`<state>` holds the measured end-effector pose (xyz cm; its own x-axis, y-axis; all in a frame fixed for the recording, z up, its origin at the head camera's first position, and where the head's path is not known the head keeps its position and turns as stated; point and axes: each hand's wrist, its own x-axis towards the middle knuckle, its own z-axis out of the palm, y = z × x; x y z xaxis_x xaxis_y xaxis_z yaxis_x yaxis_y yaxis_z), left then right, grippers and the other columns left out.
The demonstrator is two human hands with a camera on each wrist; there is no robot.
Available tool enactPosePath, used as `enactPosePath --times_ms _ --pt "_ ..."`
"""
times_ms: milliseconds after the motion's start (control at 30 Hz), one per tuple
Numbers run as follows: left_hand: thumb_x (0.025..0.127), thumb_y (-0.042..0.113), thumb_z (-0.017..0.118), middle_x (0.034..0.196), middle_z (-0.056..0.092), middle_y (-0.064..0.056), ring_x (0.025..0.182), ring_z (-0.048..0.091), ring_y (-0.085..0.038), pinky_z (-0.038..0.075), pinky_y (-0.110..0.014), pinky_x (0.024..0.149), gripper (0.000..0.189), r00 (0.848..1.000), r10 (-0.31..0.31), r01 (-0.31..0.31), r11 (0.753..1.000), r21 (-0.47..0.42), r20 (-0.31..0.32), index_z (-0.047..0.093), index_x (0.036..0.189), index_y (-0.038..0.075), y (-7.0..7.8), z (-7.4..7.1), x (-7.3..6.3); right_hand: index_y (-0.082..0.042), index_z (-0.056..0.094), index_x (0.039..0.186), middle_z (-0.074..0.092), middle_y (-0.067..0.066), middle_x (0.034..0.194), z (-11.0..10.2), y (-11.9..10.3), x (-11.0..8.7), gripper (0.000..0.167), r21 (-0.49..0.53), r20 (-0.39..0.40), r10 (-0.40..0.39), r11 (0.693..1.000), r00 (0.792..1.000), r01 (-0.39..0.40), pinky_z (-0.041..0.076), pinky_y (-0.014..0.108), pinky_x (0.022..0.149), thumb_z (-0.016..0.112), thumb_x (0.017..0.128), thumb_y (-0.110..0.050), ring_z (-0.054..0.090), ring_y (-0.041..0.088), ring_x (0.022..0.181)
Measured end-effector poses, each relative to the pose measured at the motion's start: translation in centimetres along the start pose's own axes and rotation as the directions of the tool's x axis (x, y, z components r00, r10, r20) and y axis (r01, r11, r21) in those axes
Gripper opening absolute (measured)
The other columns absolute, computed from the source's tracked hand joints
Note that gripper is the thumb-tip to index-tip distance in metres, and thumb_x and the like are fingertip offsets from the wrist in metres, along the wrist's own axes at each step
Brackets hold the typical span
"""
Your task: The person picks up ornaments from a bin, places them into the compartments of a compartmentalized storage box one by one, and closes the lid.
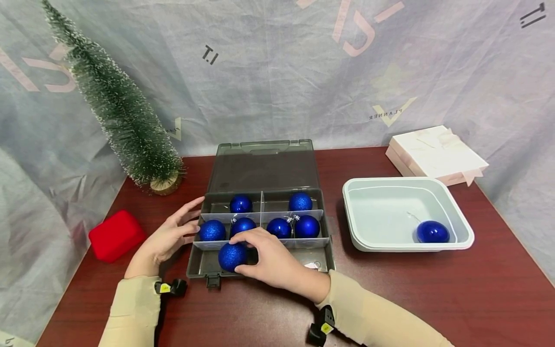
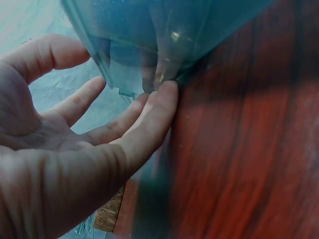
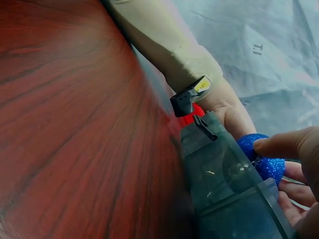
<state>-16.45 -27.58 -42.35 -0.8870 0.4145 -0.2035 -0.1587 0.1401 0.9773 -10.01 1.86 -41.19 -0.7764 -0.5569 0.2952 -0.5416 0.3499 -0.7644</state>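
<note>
A: Hands?
B: Apart from each other. Right hand [image 1: 273, 260] pinches a glitter ball [image 1: 231, 257] between thumb and fingers. Left hand [image 1: 166, 236] grips nothing: fingers extended, some tips against the box [image 1: 204, 260] at its left side.

A: Where's the held ball?
B: At the front-left compartment, near side of the box. Can't tell if it touches the floor there.

A: Box state?
B: Lid [image 1: 264, 168] open, tipped back on the far side. Dividers [image 1: 262, 203] make three rows, two columns.

A: Fill?
B: Back row: one shiny ball [image 1: 241, 204] left, one sparkly ball [image 1: 300, 201] right. Middle left: a speckled ball [image 1: 212, 231] and a plain ball [image 1: 244, 225], the latter partly behind the right hand. Middle right: a glossy ball [image 1: 279, 228] and a matte ball [image 1: 307, 226], side by side. Front right is partly hidden by the hand.

A: Around it?
B: White tub [image 1: 362, 236] right of the box, one loose ball [image 1: 433, 232] in its near-right corner. Gift box [image 1: 429, 150] behind the tub. Left side: red case [image 1: 116, 236] near the left hand, tree [image 1: 125, 111] farther back, leaning. All on the worktop [image 1: 498, 284].
</note>
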Motion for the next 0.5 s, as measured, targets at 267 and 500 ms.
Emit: enactPosePath --times_ms 267,500 --pt "0.101 0.001 0.051 0.158 0.022 -0.031 0.123 0.049 -0.019 0.047 -0.04 0.094 0.071 1.0 0.004 -0.004 1.0 -0.003 0.003 0.024 0.164 0.021 0.12 0.1 -0.06 -0.012 0.069 0.118 0.067 -0.001 0.125 0.49 0.39 -0.04 0.041 -0.148 0.014 -0.07 0.986 0.997 0.071 0.042 0.034 0.104 0.087 0.082 -0.014 0.055 0.019 0.12" --pt "0.101 0.002 0.05 0.159 0.023 -0.028 0.128 0.045 -0.024 0.045 -0.045 0.097 0.072 1.0 -0.009 0.009 1.0 0.012 -0.007 0.022 0.164 0.021 -0.13 -0.02 0.1 -0.011 0.07 0.117 0.067 0.0 0.126 0.33 0.34 -0.18 0.036 -0.119 0.002 -0.081 0.99 0.997 0.08 0.043 0.035 0.103 0.084 0.084 -0.012 0.056 0.019 0.121"
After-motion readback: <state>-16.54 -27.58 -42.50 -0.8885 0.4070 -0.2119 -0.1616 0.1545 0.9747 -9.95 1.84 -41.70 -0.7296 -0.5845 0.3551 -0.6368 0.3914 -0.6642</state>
